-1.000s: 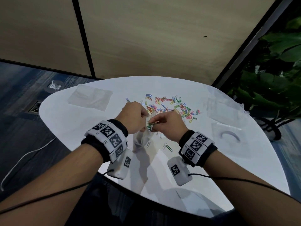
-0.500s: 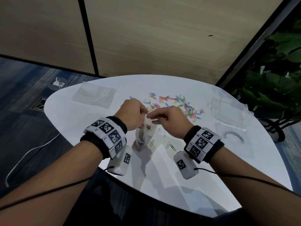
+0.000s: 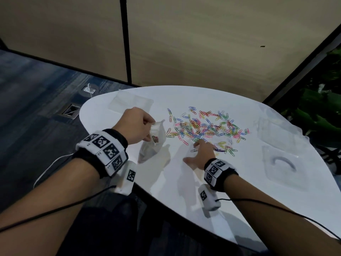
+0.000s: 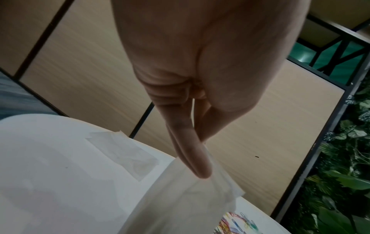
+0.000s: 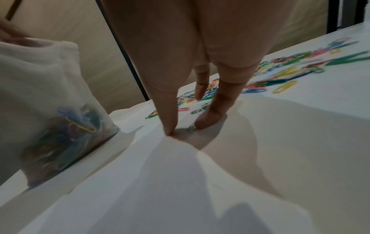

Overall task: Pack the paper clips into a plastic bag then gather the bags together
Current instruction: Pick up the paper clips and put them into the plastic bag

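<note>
A loose pile of coloured paper clips [image 3: 203, 126] lies on the white round table [image 3: 230, 191]. My left hand [image 3: 149, 130] pinches the top edge of a clear plastic bag [image 3: 155, 145], which hangs to the table left of the pile. The right wrist view shows several clips inside this bag [image 5: 60, 126]. My right hand [image 3: 191, 151] reaches to the near edge of the pile with straight fingers. In the right wrist view its thumb and one fingertip [image 5: 202, 125] press the table, with a small clip between them. The left wrist view shows my fingers [image 4: 200, 166] on the bag's rim [image 4: 180, 197].
An empty flat bag [image 3: 131, 102] lies at the far left of the table. Two more clear bags [image 3: 271, 126] [image 3: 282, 161] lie at the right, the nearer one with a curved mark. A green plant [image 3: 317, 111] stands beyond the right edge. Panel walls stand behind.
My right hand has left the bag's mouth and gone down to the table at the near edge of the pile. My left hand has carried the bag to the left.
</note>
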The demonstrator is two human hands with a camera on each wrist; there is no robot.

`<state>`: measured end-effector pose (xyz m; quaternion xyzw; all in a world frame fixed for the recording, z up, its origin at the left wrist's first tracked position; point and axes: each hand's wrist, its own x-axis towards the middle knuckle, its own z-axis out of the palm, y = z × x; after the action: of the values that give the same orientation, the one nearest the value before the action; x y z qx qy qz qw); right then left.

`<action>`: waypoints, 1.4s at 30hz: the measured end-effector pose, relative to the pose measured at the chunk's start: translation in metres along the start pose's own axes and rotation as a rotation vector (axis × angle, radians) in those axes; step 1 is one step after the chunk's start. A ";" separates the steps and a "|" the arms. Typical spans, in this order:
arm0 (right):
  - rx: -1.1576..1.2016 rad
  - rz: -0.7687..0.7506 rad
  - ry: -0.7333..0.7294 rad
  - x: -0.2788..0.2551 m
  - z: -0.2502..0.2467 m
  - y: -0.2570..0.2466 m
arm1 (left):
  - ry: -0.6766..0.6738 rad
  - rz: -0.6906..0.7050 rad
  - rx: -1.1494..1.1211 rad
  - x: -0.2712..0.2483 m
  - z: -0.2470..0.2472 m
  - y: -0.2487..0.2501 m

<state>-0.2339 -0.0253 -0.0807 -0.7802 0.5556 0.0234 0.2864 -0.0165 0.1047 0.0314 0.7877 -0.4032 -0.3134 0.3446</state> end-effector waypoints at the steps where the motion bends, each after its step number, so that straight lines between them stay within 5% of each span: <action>1: 0.004 0.000 0.035 0.007 0.006 -0.007 | 0.009 -0.002 0.003 0.001 -0.003 -0.002; 5: -0.011 -0.048 0.162 0.036 0.006 -0.023 | 0.034 -0.019 0.021 0.006 -0.013 -0.007; 14: -0.597 -0.557 0.047 0.087 -0.010 -0.034 | 0.046 -0.018 0.069 0.023 -0.015 -0.004; 17: -0.590 -0.572 0.084 0.087 -0.012 -0.036 | 0.036 -0.018 0.076 0.027 -0.011 -0.001; 24: -0.068 -0.132 0.173 0.085 -0.040 -0.012 | 0.004 -0.020 0.086 0.030 0.002 0.004; 27: 0.450 0.017 0.030 0.080 -0.059 -0.014 | -0.007 -0.014 0.095 0.030 0.008 0.008; 32: 1.099 -0.090 -0.319 0.046 -0.087 -0.054 | -0.025 -0.016 0.104 0.030 0.017 0.017; 36: 1.135 -0.169 -0.450 0.014 -0.071 -0.086 | -0.022 0.009 0.102 0.027 0.025 0.023; 42: 0.678 -0.291 -0.190 0.007 -0.040 -0.103 | 0.009 0.011 0.071 0.025 0.021 0.026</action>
<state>-0.1520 -0.0274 -0.0064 -0.7061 0.3864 -0.1304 0.5789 -0.0318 0.0660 0.0341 0.7986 -0.4169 -0.2933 0.3202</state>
